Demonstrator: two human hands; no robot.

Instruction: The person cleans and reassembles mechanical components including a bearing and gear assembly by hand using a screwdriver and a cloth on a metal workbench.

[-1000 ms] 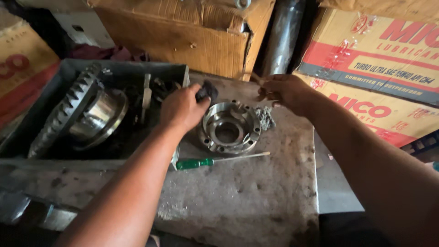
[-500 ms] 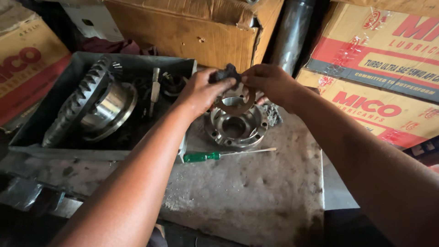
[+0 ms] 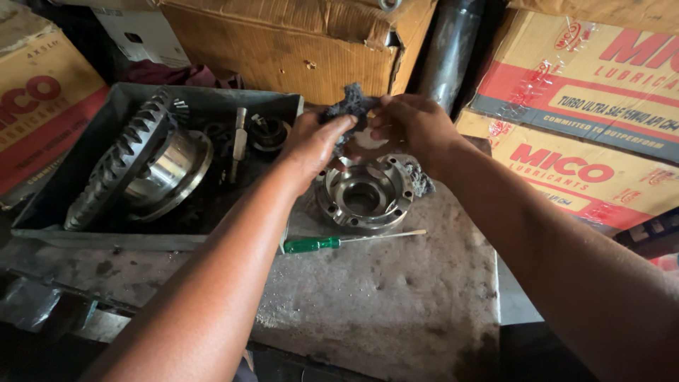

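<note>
A: Where are our hands now?

B: Both are up at about twelve o'clock over the desk (image 3: 396,311). Our left hand (image 3: 311,145) and right hand (image 3: 414,127) meet above the round metal housing (image 3: 364,192), and between them we hold a dark grey rag (image 3: 350,106).

A: How are the fingers set?

B: The left fingers (image 3: 338,127) are closed, pinching the rag from the nine o'clock side. The right fingers (image 3: 382,117) are curled shut on the same rag from three o'clock. A pale, flat piece shows just under the rag, between the hands; we cannot tell what it is.

A: And the housing itself?

B: It sits flat on the desk, just below our hands, bore facing up, with bolt holes around its flange. Neither hand seems to touch it. A scrap of grey wadding (image 3: 422,180) lies against its three o'clock edge.

A: What else lies near?

B: At six o'clock from the housing, a green-handled screwdriver (image 3: 332,243) lies on the desk, its blade pointing to three o'clock. At nine o'clock stands a grey metal tray (image 3: 85,233) holding a large toothed ring gear (image 3: 124,166) on its shiny carrier and some smaller dark parts. Cardboard boxes (image 3: 297,53) crowd the far edge.
</note>
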